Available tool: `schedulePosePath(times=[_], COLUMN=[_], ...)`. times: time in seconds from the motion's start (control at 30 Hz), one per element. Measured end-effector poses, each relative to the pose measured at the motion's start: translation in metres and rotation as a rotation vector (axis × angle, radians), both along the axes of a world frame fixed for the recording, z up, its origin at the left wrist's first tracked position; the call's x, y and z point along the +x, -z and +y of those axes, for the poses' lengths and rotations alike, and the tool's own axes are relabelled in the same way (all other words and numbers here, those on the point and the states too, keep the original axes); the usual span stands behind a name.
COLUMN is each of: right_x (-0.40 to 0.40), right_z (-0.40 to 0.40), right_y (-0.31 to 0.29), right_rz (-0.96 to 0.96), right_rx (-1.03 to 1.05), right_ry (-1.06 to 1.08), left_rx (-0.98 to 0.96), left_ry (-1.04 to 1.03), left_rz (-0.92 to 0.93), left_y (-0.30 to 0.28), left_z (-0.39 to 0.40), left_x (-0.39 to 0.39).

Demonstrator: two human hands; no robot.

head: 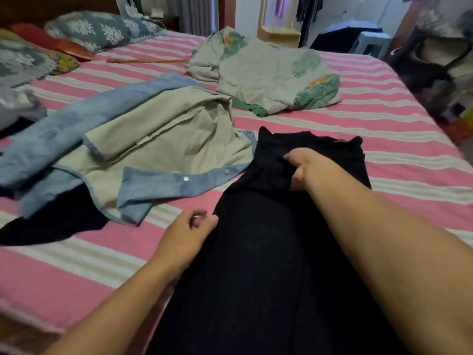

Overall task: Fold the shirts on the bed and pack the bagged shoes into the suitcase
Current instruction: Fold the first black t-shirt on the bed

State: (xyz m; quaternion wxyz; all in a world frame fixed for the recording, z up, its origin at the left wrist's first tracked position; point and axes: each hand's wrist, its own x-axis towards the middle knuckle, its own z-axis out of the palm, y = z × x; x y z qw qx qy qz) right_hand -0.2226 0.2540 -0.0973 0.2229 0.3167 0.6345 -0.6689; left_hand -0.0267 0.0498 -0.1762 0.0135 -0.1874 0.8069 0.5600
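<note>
Down the middle of the frame, right hand [304, 167] is gripping the long black knit shirt [258, 252] near its top while left hand [189, 231] is pinching its edge, probably to straighten it for folding.

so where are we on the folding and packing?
Early. Nothing looks folded yet. In hand: the black shirt lies spread out, right hand gripping its upper part, left hand at its left edge. Left: the denim shirt lies open and rumpled, the leaf-print garment bunched up. No suitcase or bagged shoes in view.
</note>
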Motion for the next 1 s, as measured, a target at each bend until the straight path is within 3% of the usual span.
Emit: schedulePosePath(times=[0.17,0.33,0.43,0.5,0.6,0.73,0.87,1.0], right_x=[0.013,0.015,-0.014,-0.029,-0.081,0.046,0.071,0.051], right_z=[0.007,0.040,0.079,0.115,0.200,0.225,0.225,0.220], right_y=[-0.011,-0.026,-0.052,-0.059,-0.011,-0.004,0.026,0.018], right_rz=[0.160,0.270,0.410,0.490,0.508,0.347,0.328,0.361], right_rx=[-0.140,-0.165,-0.177,-0.221,-0.229,-0.116,-0.002,0.085], right_ry=[0.087,0.046,0.126,0.215,0.231,0.111,0.029,-0.032], left_rx=[-0.505,-0.601,-0.708,-0.662,-0.497,-0.489,-0.544,-0.453], left_ry=[0.047,-0.085,-0.091,-0.026,0.185,0.460,0.457,0.426], left_rz=[-0.190,-0.213,-0.125,-0.016,0.046,-0.070,-0.139,-0.146], left_y=[-0.010,-0.007,-0.037,-0.065,-0.090,-0.052,-0.012,-0.027], left_z=[0.022,0.043,0.043,0.060,0.119,0.199,0.222,0.223], left_x=[0.111,0.170,0.196,0.206,0.205,0.199,0.198,0.200])
